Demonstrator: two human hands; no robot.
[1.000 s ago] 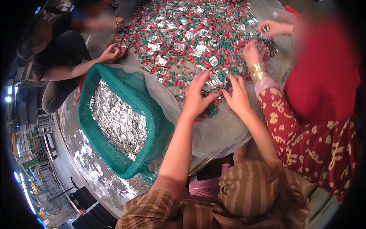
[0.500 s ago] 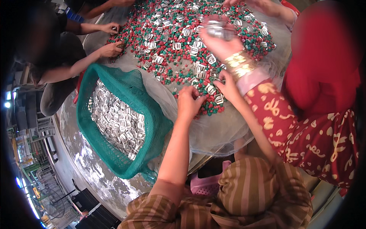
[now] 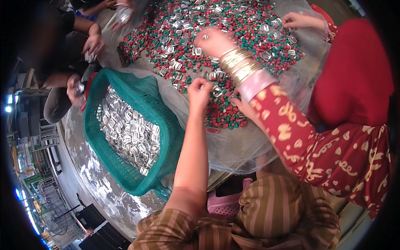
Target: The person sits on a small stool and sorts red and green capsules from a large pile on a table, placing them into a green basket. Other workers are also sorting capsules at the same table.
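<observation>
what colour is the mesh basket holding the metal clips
Green-teal. The mesh basket, left of the left hand, shows best in the head view.

A co-worker's red patterned sleeve (image 3: 291,125) hides most of the right hand (image 3: 246,109). Whether the left hand's (image 3: 200,92) fingers pinch a metal clip is unclear. A co-worker's moving hand (image 3: 214,41) is blurred.

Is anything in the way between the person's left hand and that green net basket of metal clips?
Nothing visible blocks it. The left hand is on the pile of clips and pellets, and only bare clear sheet lies between it and the green net basket. A co-worker's red-sleeved arm crosses on the other side.
</observation>
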